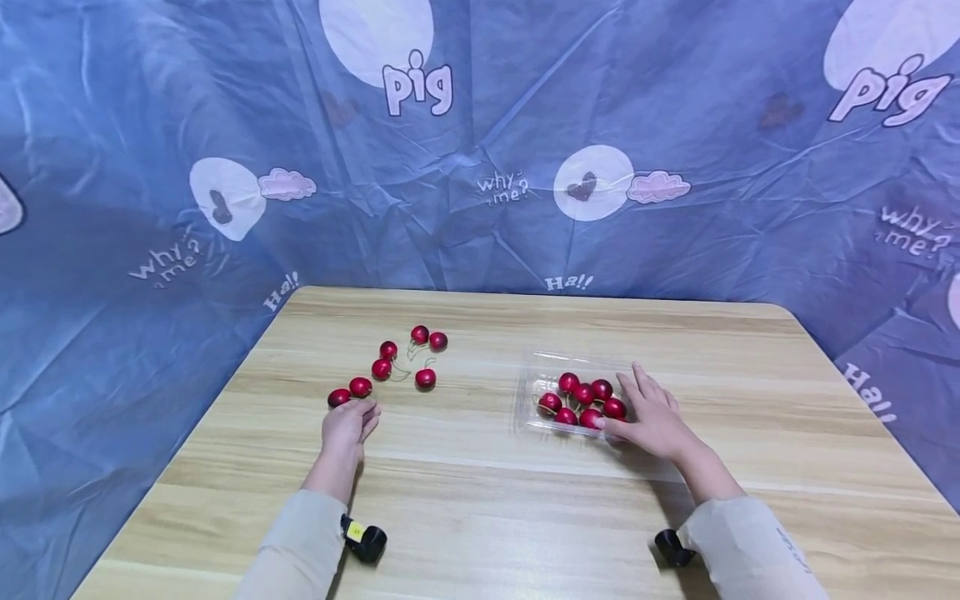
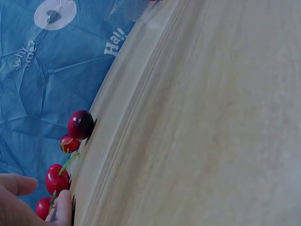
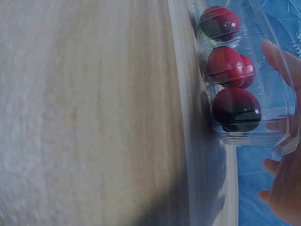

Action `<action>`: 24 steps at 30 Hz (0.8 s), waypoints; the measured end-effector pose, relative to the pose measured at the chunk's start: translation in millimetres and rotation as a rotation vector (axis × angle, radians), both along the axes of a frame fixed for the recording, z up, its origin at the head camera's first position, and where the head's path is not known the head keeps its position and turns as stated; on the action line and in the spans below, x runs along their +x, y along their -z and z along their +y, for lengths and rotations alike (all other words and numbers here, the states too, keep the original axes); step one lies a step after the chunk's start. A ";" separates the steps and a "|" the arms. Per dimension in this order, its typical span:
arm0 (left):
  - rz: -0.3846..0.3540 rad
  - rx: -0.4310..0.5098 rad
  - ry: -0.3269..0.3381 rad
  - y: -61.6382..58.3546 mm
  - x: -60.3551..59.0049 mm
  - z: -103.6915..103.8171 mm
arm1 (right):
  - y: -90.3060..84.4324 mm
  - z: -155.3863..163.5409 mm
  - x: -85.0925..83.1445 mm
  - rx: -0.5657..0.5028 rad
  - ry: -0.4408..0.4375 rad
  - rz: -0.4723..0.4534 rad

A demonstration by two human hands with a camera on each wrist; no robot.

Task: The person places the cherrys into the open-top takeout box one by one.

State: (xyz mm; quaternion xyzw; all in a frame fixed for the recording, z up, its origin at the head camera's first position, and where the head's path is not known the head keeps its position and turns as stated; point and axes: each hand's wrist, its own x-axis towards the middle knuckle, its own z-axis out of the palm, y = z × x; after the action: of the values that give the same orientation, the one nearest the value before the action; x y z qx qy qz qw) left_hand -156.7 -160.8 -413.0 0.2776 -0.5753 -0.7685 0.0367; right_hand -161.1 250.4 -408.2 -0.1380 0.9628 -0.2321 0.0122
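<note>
In the head view my left hand [image 1: 349, 427] is low at the table's left, fingertips right by two red cherries [image 1: 361, 387]. From the left wrist, the thumb and fingers stand apart around a cherry [image 2: 43, 207] with a green stem; another cherry [image 2: 57, 180] sits just beyond. More cherries [image 1: 382, 369] with thin stems lie farther back. My right hand [image 1: 651, 418] holds the right end of a clear plastic box [image 1: 527, 392], thumb over the near rim, other fingers at the end wall. Several red cherries [image 1: 583, 393] lie inside, also visible through the wall from the right wrist.
The light wooden table [image 1: 465, 492] meets a blue printed curtain [image 1: 480, 233] at its back and sides. A small black wrist camera [image 1: 366, 542] is on the left sleeve, and another black camera [image 1: 673, 548] on the right one.
</note>
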 end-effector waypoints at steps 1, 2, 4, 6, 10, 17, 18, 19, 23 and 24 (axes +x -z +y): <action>-0.002 0.002 -0.007 0.4 0.0 -0.7 | 0.3 -0.3 -0.3 0.003 -0.002 0.002; -0.004 0.001 -0.009 1.2 -0.2 -1.6 | 0.5 -0.7 -0.4 0.002 -0.002 0.001; -0.004 0.003 -0.012 1.9 -0.1 -2.8 | 0.9 -1.3 -0.5 -0.001 -0.003 0.000; -0.001 0.010 -0.018 2.6 -0.3 -3.8 | 1.1 -1.6 -0.5 -0.003 -0.005 -0.002; 0.012 0.040 -0.058 3.4 -1.2 -4.8 | 0.1 -1.3 -0.7 -0.007 0.000 -0.016; 0.018 0.091 -0.118 2.2 -3.0 -5.6 | -2.7 -0.6 -1.8 -0.008 0.002 -0.019; 0.016 0.097 -0.121 1.6 -3.2 -5.7 | -2.7 -0.5 -2.0 -0.006 0.002 -0.016; 0.017 0.103 -0.121 1.4 -3.2 -6.1 | -2.7 -0.4 -2.1 -0.006 0.002 -0.016; 0.032 0.120 -0.127 0.6 -2.7 -7.6 | -1.6 0.5 -2.6 -0.003 -0.001 -0.016; 0.037 0.125 -0.135 0.4 -2.4 -7.8 | -1.3 0.8 -2.7 -0.004 -0.002 -0.017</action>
State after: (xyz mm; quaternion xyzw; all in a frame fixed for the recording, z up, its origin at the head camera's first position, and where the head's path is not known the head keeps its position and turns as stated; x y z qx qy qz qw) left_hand -159.1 -168.7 -413.4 0.3033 -0.5055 -0.8036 0.0818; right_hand -163.8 251.1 -406.8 -0.1370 0.9621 -0.2351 0.0201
